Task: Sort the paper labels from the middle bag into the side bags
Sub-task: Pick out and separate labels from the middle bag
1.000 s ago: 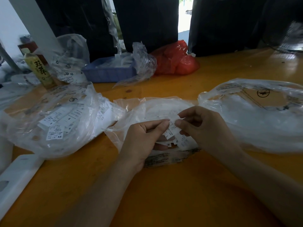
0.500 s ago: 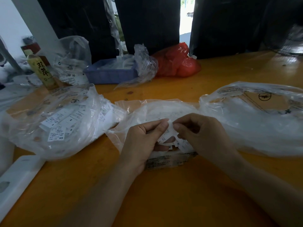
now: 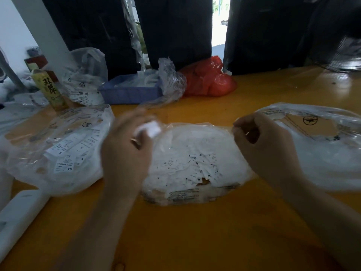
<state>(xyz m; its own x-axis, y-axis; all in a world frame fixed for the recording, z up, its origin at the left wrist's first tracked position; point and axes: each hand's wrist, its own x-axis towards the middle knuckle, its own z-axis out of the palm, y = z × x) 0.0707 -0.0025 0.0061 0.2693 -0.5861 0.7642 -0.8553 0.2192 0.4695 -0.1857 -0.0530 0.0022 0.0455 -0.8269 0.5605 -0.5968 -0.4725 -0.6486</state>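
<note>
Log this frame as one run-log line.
left hand: holds label, blurred | right hand: fingers curled, contents unclear | middle bag: labels remain | left bag | right bag

White labels (image 3: pixel 197 169) heaped in middle bag (image 3: pixel 175 137)

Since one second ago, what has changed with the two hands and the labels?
The hands parted. The left hand swung toward the left bag, carrying a white label. The right hand moved toward the right bag, fingers curled; whether it holds anything is unclear. The middle bag and both side bags stayed put.
</note>
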